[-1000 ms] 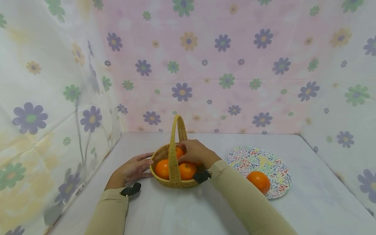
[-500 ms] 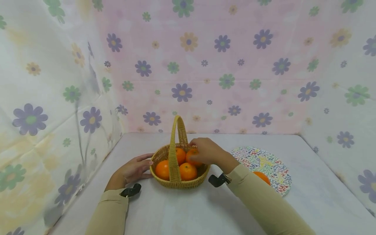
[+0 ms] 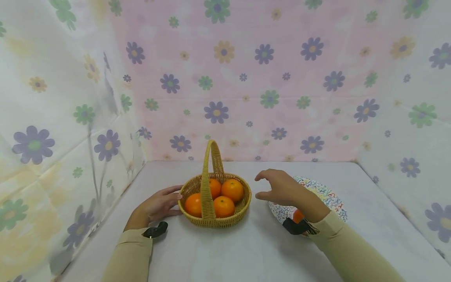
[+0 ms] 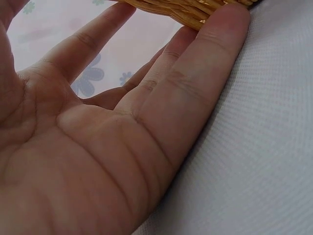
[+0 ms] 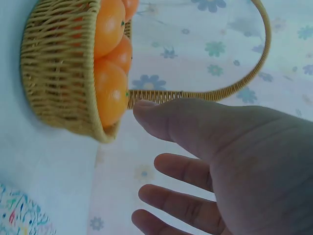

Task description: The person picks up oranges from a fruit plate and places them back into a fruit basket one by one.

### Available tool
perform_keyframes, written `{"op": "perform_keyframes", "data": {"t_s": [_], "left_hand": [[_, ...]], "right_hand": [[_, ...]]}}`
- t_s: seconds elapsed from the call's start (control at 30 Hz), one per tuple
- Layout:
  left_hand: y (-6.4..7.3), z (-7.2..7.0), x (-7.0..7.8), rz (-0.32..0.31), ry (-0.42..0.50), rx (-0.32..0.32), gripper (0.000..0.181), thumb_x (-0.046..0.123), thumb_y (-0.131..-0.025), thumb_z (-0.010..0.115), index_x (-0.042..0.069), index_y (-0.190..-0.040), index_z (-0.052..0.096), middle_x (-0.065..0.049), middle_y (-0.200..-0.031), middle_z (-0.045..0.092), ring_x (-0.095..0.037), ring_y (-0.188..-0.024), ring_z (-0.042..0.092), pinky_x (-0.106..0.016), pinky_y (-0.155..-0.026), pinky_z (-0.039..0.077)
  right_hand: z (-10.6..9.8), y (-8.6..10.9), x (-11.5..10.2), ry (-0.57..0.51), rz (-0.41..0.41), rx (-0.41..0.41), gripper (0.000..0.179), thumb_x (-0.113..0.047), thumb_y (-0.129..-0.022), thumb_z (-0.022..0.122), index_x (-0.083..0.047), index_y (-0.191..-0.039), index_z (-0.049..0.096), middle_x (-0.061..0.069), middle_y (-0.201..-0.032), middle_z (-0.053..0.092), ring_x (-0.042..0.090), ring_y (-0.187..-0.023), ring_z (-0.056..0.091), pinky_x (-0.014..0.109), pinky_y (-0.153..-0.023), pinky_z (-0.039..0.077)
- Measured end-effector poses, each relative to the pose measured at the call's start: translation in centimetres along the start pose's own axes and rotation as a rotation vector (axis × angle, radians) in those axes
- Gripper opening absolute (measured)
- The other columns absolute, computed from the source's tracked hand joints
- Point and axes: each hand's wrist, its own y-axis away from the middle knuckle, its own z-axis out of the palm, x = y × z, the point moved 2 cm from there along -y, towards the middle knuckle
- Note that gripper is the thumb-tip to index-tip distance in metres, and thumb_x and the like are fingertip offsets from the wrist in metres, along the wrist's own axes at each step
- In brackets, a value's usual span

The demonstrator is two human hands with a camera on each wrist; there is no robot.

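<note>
A yellow wicker basket (image 3: 218, 224) with a tall arched handle stands on the table in the head view. Several oranges (image 3: 232, 190) lie inside it. My left hand (image 3: 160, 205) touches the basket's left side, and in the left wrist view its extended fingertips (image 4: 227, 24) meet the woven rim. To the basket's right, my right hand (image 3: 283, 190) hovers apart from it, fingers spread and nothing between them. Under that forearm, one more orange (image 3: 298, 216) shows partly on a round plate with multicoloured specks (image 3: 329, 197); the wrist hides most of it.
A white cloth covers the table (image 3: 218, 254). Flower-printed fabric (image 3: 243, 129) hangs at the back and along both sides. The basket's handle (image 3: 205, 184) rises above the rim.
My right hand has released an orange in the basket, drawn out and moved right, over the plate's near side. The left hand stays at the basket. The head view has shifted slightly.
</note>
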Motion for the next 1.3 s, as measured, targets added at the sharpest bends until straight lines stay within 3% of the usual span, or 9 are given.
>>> {"op": "perform_keyframes", "data": {"t_s": [0.4, 0.67, 0.87, 1.03, 1.3], "left_hand": [[-0.2, 0.0, -0.1, 0.010, -0.006, 0.011, 0.061, 0.019, -0.106, 0.058, 0.010, -0.161, 0.034, -0.005, -0.144, 0.060, -0.017, -0.127, 0.061, -0.056, -0.104, 0.054], [0.0, 0.1, 0.0, -0.012, -0.014, 0.027, 0.064, 0.021, -0.105, 0.060, 0.010, -0.162, 0.033, -0.015, -0.162, 0.042, -0.019, -0.132, 0.057, -0.056, -0.104, 0.054], [0.0, 0.2, 0.1, -0.021, -0.011, 0.019, 0.064, 0.022, -0.105, 0.060, 0.011, -0.162, 0.032, -0.015, -0.164, 0.039, -0.020, -0.134, 0.057, -0.056, -0.104, 0.054], [0.0, 0.2, 0.2, -0.017, -0.010, 0.018, 0.064, 0.021, -0.105, 0.060, 0.011, -0.162, 0.032, -0.015, -0.163, 0.040, -0.019, -0.132, 0.057, -0.056, -0.104, 0.054], [-0.1, 0.2, 0.1, -0.013, -0.005, 0.011, 0.064, 0.021, -0.105, 0.060, 0.010, -0.162, 0.032, -0.014, -0.162, 0.042, -0.018, -0.131, 0.059, -0.056, -0.104, 0.054]], "right_hand": [[-0.8, 5.7, 4.4, 0.007, 0.018, -0.006, 0.059, -0.047, -0.080, 0.087, -0.022, -0.130, 0.067, 0.008, -0.144, 0.058, 0.037, -0.133, 0.053, 0.064, -0.106, 0.049], [-0.5, 8.8, 6.4, -0.073, 0.094, -0.077, 0.070, -0.039, -0.068, 0.095, -0.029, -0.130, 0.066, 0.008, -0.143, 0.056, 0.025, -0.112, 0.059, 0.039, -0.083, 0.063], [-0.1, 10.0, 7.6, -0.084, 0.136, -0.082, 0.081, -0.041, -0.062, 0.099, -0.023, -0.133, 0.065, 0.007, -0.133, 0.060, 0.022, -0.111, 0.061, 0.048, -0.087, 0.064], [0.0, 10.3, 8.0, -0.085, 0.140, -0.071, 0.084, -0.039, -0.062, 0.099, -0.021, -0.136, 0.064, 0.004, -0.127, 0.062, 0.021, -0.107, 0.061, 0.048, -0.086, 0.064], [0.1, 10.1, 8.1, -0.115, 0.146, -0.075, 0.070, -0.034, -0.063, 0.099, -0.018, -0.123, 0.067, -0.003, -0.115, 0.066, 0.018, -0.098, 0.060, 0.042, -0.084, 0.064]]}}
